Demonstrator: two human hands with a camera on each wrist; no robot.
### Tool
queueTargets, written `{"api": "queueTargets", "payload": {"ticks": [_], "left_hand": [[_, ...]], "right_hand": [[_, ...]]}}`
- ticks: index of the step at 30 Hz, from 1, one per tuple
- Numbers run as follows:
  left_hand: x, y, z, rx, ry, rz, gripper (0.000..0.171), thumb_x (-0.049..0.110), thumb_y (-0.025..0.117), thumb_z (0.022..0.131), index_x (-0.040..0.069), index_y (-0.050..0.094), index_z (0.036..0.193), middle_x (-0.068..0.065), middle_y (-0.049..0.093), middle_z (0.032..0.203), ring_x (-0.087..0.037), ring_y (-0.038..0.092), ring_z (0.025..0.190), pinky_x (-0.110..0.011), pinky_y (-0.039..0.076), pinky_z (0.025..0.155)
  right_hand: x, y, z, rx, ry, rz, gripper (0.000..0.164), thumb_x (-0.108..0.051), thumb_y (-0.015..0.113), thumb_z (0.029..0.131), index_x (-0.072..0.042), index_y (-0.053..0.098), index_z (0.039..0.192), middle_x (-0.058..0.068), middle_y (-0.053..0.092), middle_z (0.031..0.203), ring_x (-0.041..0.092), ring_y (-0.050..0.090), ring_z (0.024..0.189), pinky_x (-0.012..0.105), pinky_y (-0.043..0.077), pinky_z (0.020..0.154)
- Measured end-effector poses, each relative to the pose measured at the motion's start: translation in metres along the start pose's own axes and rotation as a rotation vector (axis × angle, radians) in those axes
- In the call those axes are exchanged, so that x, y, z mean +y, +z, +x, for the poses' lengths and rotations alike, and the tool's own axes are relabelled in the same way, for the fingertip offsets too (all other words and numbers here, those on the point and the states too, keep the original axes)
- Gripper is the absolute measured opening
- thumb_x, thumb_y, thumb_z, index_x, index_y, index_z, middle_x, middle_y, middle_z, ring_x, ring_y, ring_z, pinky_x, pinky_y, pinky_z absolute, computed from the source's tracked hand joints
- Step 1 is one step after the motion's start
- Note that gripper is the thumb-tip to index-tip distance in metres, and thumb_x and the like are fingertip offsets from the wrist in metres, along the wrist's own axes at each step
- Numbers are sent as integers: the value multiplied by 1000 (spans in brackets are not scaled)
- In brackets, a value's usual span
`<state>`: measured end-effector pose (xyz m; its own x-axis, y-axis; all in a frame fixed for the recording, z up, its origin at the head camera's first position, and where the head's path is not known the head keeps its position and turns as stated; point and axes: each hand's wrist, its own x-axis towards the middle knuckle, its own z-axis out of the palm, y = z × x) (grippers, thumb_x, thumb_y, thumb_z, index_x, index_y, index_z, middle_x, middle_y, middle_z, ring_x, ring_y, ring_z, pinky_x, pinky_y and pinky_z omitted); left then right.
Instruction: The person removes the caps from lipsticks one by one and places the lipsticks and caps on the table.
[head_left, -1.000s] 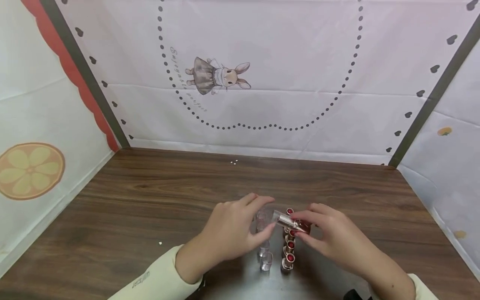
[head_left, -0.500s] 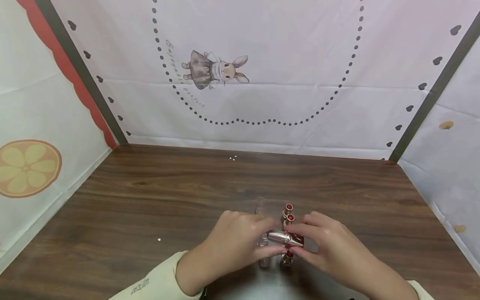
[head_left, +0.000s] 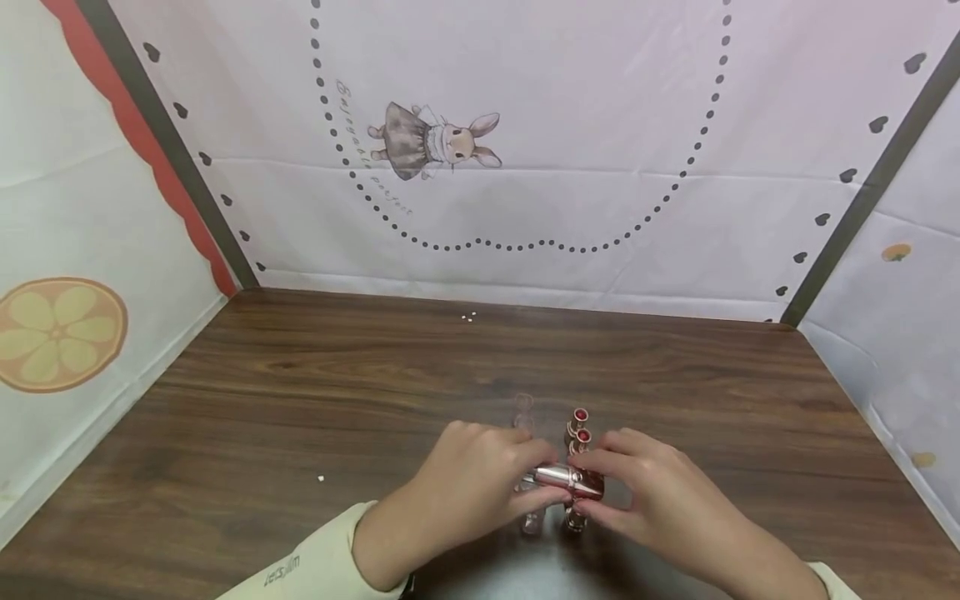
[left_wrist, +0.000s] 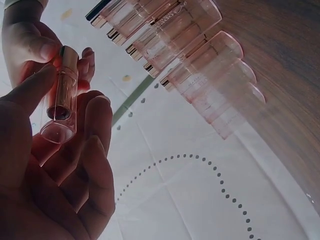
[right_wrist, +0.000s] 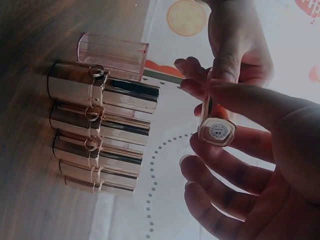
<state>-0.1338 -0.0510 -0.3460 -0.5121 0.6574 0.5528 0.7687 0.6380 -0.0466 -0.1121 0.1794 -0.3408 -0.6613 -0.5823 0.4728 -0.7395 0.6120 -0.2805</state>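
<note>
Both hands hold one lipstick (head_left: 553, 476) between them, lying sideways over the two rows. My left hand (head_left: 476, 473) pinches its clear cap (left_wrist: 56, 134) between thumb and fingers; the gold inner tube shows inside the cap. At the other end, my right hand (head_left: 652, 492) pinches the shiny base (right_wrist: 216, 132), whose round label faces the right wrist camera. Several uncapped gold lipsticks (right_wrist: 75, 122) stand upright in a row under the hands, partly hidden in the head view. Left of them runs a row of clear pinkish caps (left_wrist: 170, 37), partly covered by my left hand.
The dark wooden table (head_left: 360, 358) stretches to a white printed cloth wall (head_left: 570, 125) at the back, with cloth at both sides. Small white bits (head_left: 468, 317) lie near the back edge, and another speck (head_left: 321, 478) lies left of the left hand.
My hands have come lower and closer together with the lipstick. My left fingers, apart around its capped end a second ago, now pinch the cap. The last half second shows little movement.
</note>
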Motion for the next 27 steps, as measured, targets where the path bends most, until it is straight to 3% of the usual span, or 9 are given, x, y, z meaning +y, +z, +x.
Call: {"api": "queueTargets", "payload": {"ticks": [16, 27], "left_hand": [[0, 0, 0, -6, -17, 22, 31, 58, 76, 79, 27, 69, 77, 18, 60, 63, 0, 44, 45, -18, 28, 42], [0, -1, 0, -15, -7, 6, 31, 57, 75, 80, 27, 69, 80, 18, 60, 65, 1, 45, 46, -18, 29, 42]], "right_hand": [[-2, 2, 0, -14, 38, -49, 26, -24, 86, 78, -23, 75, 101, -18, 62, 89, -5, 50, 78, 17, 46, 62], [-2, 1, 0, -18, 38, -50, 26, -24, 86, 77, -22, 75, 101, -19, 63, 91, -5, 51, 78, 17, 47, 63]]}}
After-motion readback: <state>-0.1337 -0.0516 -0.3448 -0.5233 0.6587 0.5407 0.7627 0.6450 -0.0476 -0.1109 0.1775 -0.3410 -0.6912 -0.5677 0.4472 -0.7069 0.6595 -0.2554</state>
